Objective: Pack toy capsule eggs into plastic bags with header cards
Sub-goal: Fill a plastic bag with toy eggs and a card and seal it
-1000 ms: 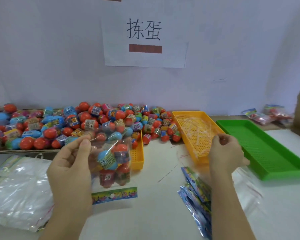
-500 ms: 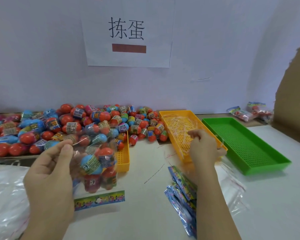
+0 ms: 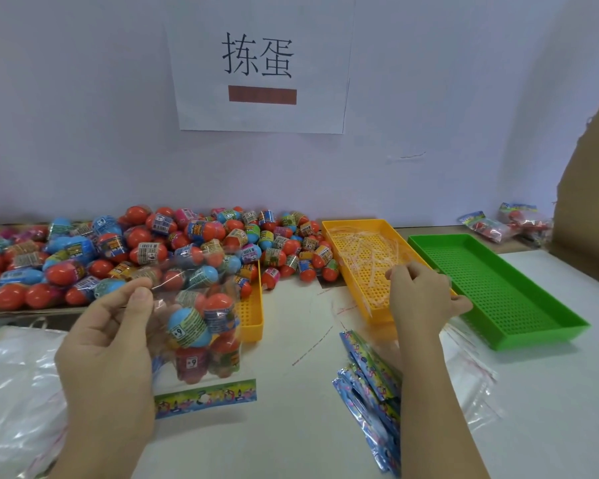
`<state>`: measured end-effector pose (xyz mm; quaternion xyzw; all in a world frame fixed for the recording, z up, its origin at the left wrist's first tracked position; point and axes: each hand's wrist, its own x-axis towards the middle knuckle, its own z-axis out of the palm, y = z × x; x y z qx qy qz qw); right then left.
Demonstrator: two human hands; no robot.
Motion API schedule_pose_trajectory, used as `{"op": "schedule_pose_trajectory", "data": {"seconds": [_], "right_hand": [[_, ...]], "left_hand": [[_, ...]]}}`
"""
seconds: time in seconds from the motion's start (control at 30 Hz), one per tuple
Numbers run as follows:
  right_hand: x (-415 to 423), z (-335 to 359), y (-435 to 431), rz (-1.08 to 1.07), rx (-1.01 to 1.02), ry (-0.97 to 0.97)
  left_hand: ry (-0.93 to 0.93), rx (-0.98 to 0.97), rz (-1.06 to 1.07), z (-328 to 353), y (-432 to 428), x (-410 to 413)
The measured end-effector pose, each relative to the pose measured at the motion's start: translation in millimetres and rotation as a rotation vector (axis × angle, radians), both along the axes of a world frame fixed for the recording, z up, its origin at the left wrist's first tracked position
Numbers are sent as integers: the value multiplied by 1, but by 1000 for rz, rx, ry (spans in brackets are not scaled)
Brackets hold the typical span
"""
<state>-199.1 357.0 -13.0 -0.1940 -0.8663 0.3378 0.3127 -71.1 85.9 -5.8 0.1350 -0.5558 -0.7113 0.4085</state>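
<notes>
View: head camera, the only one I have.
Left hand: the left hand (image 3: 108, 350) grips the filled bag (image 3: 201, 326) by its upper edge. The thumb presses on the film and the fingers curl behind it.
Bag: it is held off the worktop (image 3: 291, 437) in front of the loose eggs (image 3: 153, 250), upside down — its header card (image 3: 204, 397) hangs at the bottom, just above the surface. I see several capsule eggs inside.
Right hand: the right hand (image 3: 422, 299) is over the near end of the yellow tray (image 3: 353, 221). Its fingertips are curled together among the thin clear strips (image 3: 363, 250). I cannot tell whether it pinches one.
Changed: very little. Over the last second the camera swings slightly, yet both hands keep their places — the left with the bag, the right at the strip tray. The right hand's fingers seem a touch further in over the mesh.
Meaning: I judge this bag is filled and a waste strip is being dropped. It looks close to done but still has to join the finished bags (image 3: 488, 228) at far right, beyond the green tray (image 3: 491, 281).
Next stock: flat packs (image 3: 370, 382) with printed cards lie just beside the right forearm, ready for the next round.
</notes>
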Motion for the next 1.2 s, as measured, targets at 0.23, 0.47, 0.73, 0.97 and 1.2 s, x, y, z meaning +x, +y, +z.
{"op": "schedule_pose_trajectory", "data": {"seconds": [0.23, 0.47, 0.73, 0.97, 1.2], "right_hand": [[0, 8, 1, 80, 90, -120], [1, 10, 4, -33, 210, -186], [-4, 10, 9, -55, 79, -80], [-2, 9, 8, 39, 83, -29], [-1, 13, 8, -85, 69, -15]], "left_hand": [[-38, 60, -16, -2, 0, -3], [-71, 71, -9, 1, 0, -2], [-81, 73, -29, 4, 3, 2], [-72, 78, -30, 7, 4, 3], [-42, 71, -57, 8, 7, 4]]}}
